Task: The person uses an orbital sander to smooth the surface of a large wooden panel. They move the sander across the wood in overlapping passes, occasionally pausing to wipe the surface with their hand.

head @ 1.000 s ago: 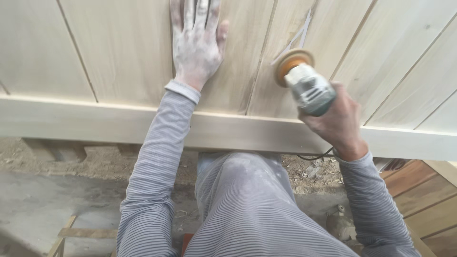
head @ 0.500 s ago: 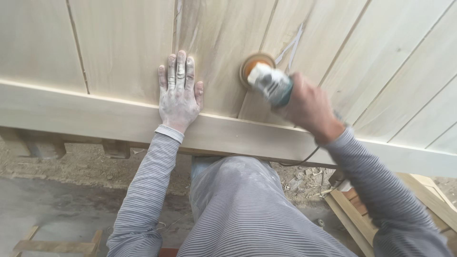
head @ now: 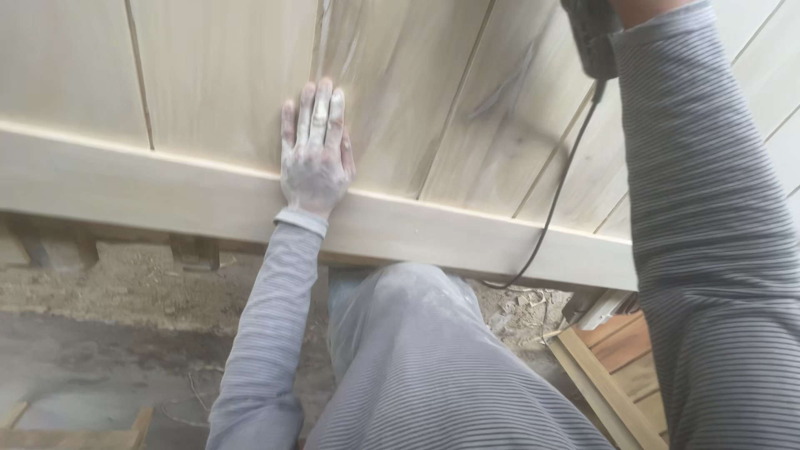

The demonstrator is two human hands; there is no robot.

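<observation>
Pale wooden panel point(head: 400, 108), built of wide planks with a thick rail along its near edge, lies flat under both arms. The left hand point(head: 313, 150) rests on it palm down, fingers straight and close together, gripping nothing; it is white with dust, and its heel sits right at the seam where the planks meet the rail point(head: 167, 196). Beyond the fingertips the plank surface looks smooth and evenly pale, with faint grey grain streaks off to the right of the hand. Farther right, at the top edge of the view, the striped sleeve of the right arm reaches up to a dark power tool point(head: 593, 37) (only its rear end shows), and a black cord point(head: 557, 196) trails from it back over the rail. The right hand itself is cut off by the frame, so its grip cannot be told. Judging by the dust, sanding is well under way; how much surface remains is not visible. Below the rail lies sawdust-strewn ground point(head: 125, 292).
</observation>
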